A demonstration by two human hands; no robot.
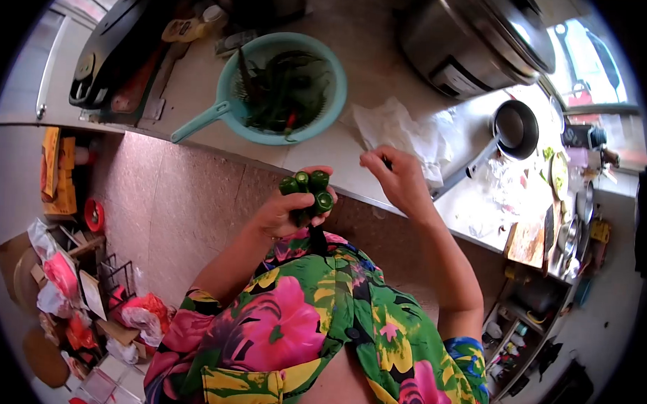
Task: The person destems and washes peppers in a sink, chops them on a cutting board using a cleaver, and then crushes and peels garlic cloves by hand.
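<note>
Head view: and the left hand (295, 204) has its fingers clamped on a bunch of glossy dark-green peppers (311, 191), out in front of the pale counter's (192, 87) edge, above the tiled floor (195, 197). Open room between the hands! The right hand (399, 177) has its fingers curled together beside the crumpled white sheet (404, 130); whatever dark bit shows there, I can't tell. Beyond, the round turquoise plastic colander (334, 95) holds more peppers, its handle reaching the counter's front edge.
</note>
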